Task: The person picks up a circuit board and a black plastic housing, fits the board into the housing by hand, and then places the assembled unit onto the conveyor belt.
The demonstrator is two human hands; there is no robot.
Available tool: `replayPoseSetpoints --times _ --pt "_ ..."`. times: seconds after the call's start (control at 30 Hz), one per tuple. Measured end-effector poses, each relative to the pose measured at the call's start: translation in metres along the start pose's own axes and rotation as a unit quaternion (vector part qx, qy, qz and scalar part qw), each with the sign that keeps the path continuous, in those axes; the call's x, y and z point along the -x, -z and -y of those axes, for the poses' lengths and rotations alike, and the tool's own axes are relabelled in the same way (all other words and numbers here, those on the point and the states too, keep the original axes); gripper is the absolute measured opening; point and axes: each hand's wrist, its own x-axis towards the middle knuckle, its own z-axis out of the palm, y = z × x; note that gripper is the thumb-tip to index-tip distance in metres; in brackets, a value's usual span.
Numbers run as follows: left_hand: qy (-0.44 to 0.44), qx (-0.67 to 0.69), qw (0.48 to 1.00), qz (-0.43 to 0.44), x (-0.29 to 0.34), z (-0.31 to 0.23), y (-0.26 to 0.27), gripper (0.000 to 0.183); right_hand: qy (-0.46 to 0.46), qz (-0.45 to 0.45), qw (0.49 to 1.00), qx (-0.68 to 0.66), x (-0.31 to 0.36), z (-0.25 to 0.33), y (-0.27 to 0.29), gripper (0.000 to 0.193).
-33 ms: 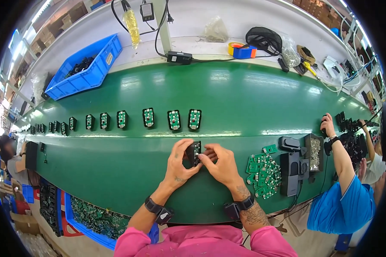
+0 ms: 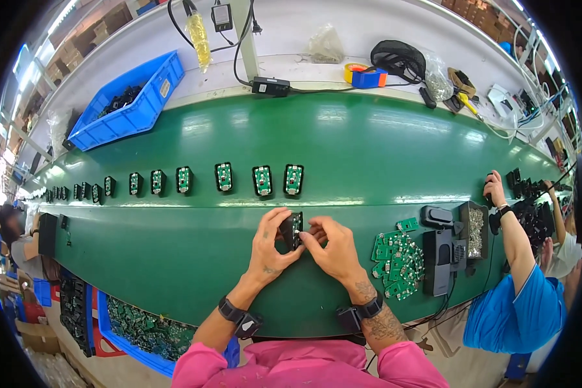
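Observation:
My left hand (image 2: 273, 240) is closed round the left side of a small black plastic housing (image 2: 295, 230), held tilted above the green bench. A circuit board with pale parts shows in its right-facing side. My right hand (image 2: 330, 243) bends in from the right, its thumb against the board side and its fingers curled by the housing's edge. Part of the housing is hidden behind my fingers. Beyond my hands, a row of black housings with green boards (image 2: 262, 181) stretches away to the left.
Right of my hands lies a pile of loose green boards (image 2: 398, 264), beside a dark device (image 2: 438, 262) and a tray of small metal parts (image 2: 475, 231). A blue bin (image 2: 126, 107) stands far left. A co-worker's arm (image 2: 516, 234) reaches over the bench at right.

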Motion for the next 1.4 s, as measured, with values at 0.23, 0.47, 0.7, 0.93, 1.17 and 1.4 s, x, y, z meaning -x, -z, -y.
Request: replayPoseSetpoints --times 0.23,0.47,0.7,0.93,1.17,1.4 --pt "0.059 0.116 0.986 0.105 0.008 0.007 -0.005 0.073 0.106 -0.013 0.99 0.093 0.004 -0.012 -0.009 0.012" --pt "0.096 0.258 0.957 0.096 0.009 0.014 -0.002 0.058 0.094 -0.001 0.992 0.083 0.006 -0.012 -0.011 0.01" --pt "0.117 0.026 0.989 0.082 0.005 -0.003 -0.004 0.051 0.121 -0.02 0.985 0.12 0.009 -0.013 -0.022 0.013" --pt "0.123 0.091 0.987 0.044 0.003 -0.007 -0.012 0.043 0.175 -0.07 0.966 0.177 0.008 -0.023 -0.03 0.016" --pt "0.178 0.126 0.974 0.053 0.005 -0.006 -0.014 0.045 0.229 -0.098 0.944 0.214 0.006 -0.023 -0.026 0.016" --pt "0.133 0.117 0.984 0.024 0.008 -0.007 -0.02 0.05 0.261 -0.12 0.933 0.217 0.006 -0.025 -0.026 0.017"
